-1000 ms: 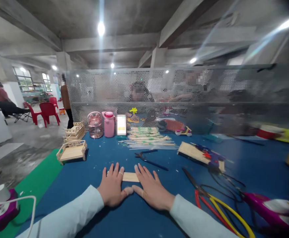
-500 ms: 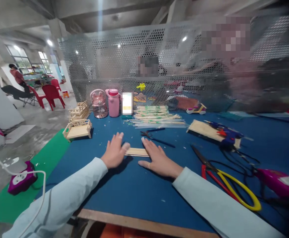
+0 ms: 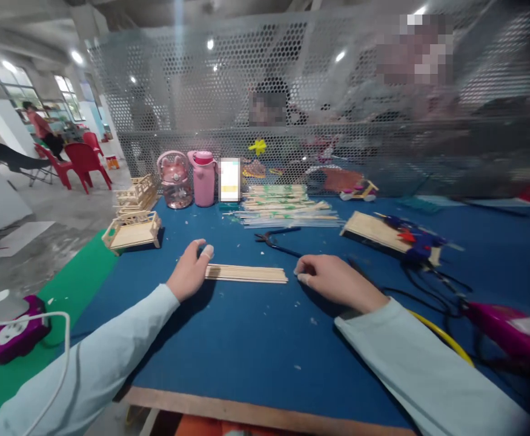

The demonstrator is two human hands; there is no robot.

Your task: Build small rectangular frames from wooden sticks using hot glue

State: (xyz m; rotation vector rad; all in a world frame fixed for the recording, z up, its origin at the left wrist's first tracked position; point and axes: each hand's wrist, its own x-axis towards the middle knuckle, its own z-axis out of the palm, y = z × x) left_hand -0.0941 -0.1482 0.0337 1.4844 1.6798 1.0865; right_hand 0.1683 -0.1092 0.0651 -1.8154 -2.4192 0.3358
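Several thin pale wooden sticks (image 3: 246, 274) lie side by side, flat on the blue tabletop, in the middle of the head view. At their left ends stands my left hand (image 3: 188, 271), thumb raised apart from the forefinger; its other fingers are mostly hidden. My right hand (image 3: 340, 280) is a short gap beyond the right ends, fingers loosely curved with a gap at the thumb, and no object shows in it. Pale coverings show on some fingertips. Behind the sticks lie dark-handled pliers (image 3: 276, 241).
Bundled sticks (image 3: 276, 203) lie before a perforated metal screen (image 3: 192, 103). Small wooden models (image 3: 135, 230) stand left. A blue glue gun (image 3: 421, 245) rests by a wooden panel (image 3: 369, 230). Cables and partly hidden yellow-handled shears (image 3: 449, 339) lie right. A pink flask (image 3: 203, 181) stands behind.
My hands have moved apart, the left one leftward and the right one rightward off the sticks. More of the sticks' length shows, and my right fingers have curled. The view has shifted slightly.
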